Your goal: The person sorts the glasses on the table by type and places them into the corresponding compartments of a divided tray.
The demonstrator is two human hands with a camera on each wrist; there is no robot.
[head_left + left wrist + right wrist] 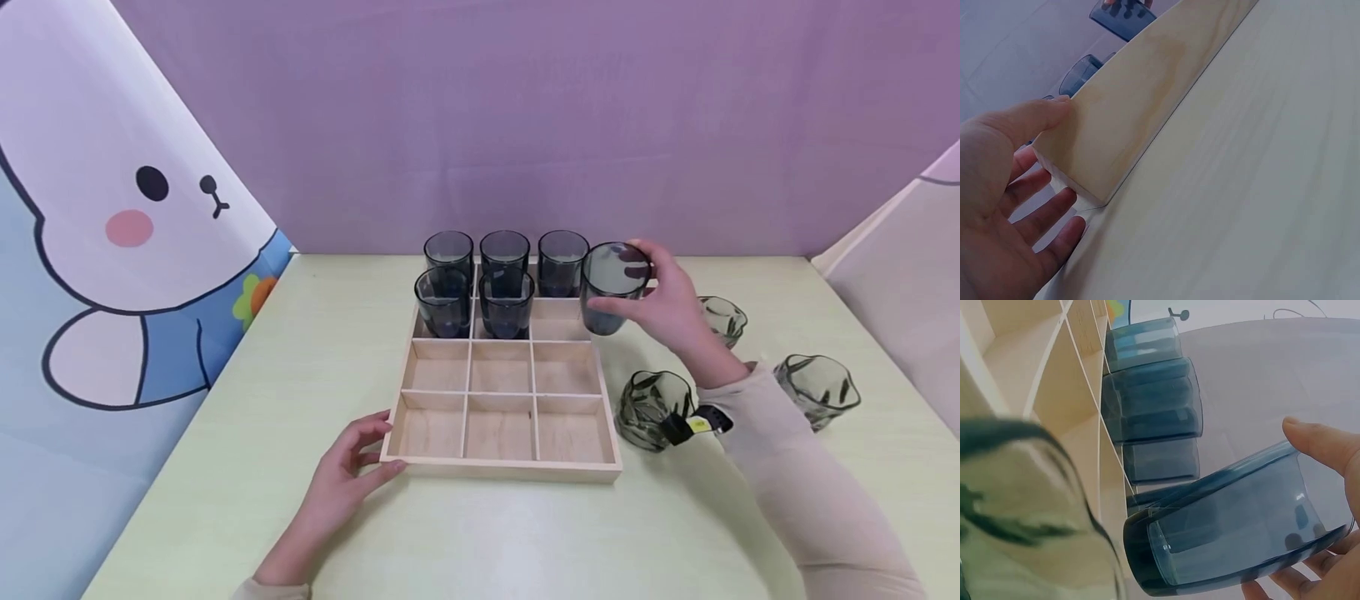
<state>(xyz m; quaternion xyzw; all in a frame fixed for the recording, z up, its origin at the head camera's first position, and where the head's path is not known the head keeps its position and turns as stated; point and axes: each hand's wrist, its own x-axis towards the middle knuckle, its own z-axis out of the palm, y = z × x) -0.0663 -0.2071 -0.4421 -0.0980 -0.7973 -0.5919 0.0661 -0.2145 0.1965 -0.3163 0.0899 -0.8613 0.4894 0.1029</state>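
My right hand [667, 300] grips a smooth blue-grey glass [611, 312] between thumb and fingers, raised at the right edge of a wooden compartment tray [517, 469]. In the right wrist view this glass [1229, 525] is tilted, its base toward the tray. Three matching glasses stand in the tray's back row, including the back right glass [563, 265]. Two more, the left glass [444, 307] and the middle glass [507, 308], occupy the second row. My left hand [348, 467] holds the tray's front left corner, thumb on the front wall and fingers along the side [1054, 178].
Three greenish wavy glasses stand right of the tray: a near one [648, 408], a far one [726, 317] partly behind my right arm, and a right one [817, 387]. A purple backdrop [487, 125] rises behind the table [315, 333].
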